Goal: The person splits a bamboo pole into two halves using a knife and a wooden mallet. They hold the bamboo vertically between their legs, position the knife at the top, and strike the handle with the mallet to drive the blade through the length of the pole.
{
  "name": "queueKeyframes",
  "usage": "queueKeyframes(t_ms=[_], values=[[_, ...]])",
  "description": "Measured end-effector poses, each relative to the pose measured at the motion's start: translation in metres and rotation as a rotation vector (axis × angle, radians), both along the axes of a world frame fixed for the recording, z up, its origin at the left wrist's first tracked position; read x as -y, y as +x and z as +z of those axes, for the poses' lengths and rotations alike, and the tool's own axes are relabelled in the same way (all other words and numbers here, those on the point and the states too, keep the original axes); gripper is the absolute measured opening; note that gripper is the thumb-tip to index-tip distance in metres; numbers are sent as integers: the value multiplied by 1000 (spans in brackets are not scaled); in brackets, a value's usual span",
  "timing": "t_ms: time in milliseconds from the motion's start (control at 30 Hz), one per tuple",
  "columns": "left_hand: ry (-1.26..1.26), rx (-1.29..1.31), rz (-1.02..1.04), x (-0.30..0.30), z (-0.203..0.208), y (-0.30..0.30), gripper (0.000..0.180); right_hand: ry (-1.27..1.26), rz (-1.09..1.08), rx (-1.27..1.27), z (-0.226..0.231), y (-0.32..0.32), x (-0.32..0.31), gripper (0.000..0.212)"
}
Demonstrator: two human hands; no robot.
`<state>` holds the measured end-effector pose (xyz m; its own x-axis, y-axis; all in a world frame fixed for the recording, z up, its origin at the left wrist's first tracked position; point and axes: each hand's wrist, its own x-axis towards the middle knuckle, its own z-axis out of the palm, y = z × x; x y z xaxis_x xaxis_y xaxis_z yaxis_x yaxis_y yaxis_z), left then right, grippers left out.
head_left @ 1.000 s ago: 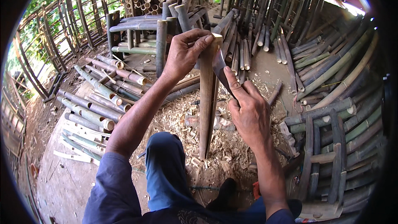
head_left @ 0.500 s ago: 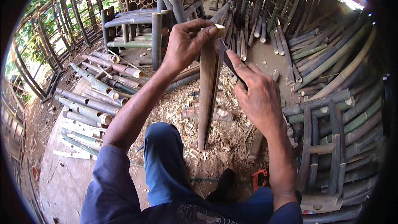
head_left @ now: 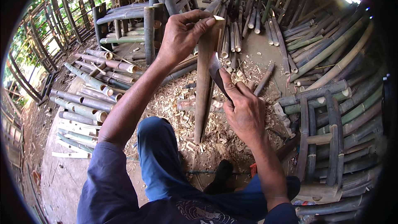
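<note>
Upright in front of me stands a split bamboo pole [head_left: 202,70], its pale cut end at the top and its foot among wood shavings. My left hand [head_left: 186,33] grips the pole's top end, thumb and fingers pinched on the rim. In my right hand [head_left: 245,110] is a knife [head_left: 218,74] with a dark blade, my index finger laid along its back. The blade's bright tip touches or nearly touches the pole's right edge, below the top. The knife's handle is hidden inside my fist.
Wood shavings [head_left: 232,141] cover the ground around a short block [head_left: 187,105]. Cut bamboo pieces [head_left: 89,110] lie at the left. A bamboo bench [head_left: 126,16] stands behind them. Long poles [head_left: 331,54] and a bamboo frame [head_left: 319,139] fill the right side.
My right hand and the knife have moved down along the pole's right edge, away from its top. My left hand still holds the top end. The view has shifted slightly.
</note>
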<state>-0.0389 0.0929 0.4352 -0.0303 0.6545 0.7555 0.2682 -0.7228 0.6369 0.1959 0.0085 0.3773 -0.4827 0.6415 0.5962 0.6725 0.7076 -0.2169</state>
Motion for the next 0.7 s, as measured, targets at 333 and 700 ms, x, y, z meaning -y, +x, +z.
queueKeyframes(t_ms=[333, 700], values=[[66, -13, 78, -14, -1, -15, 29, -118, 27, 155, -74, -5, 9, 79], [-4, -3, -62, -10, 0, -10, 28, 109, -34, 29, 40, 6, 15, 80]])
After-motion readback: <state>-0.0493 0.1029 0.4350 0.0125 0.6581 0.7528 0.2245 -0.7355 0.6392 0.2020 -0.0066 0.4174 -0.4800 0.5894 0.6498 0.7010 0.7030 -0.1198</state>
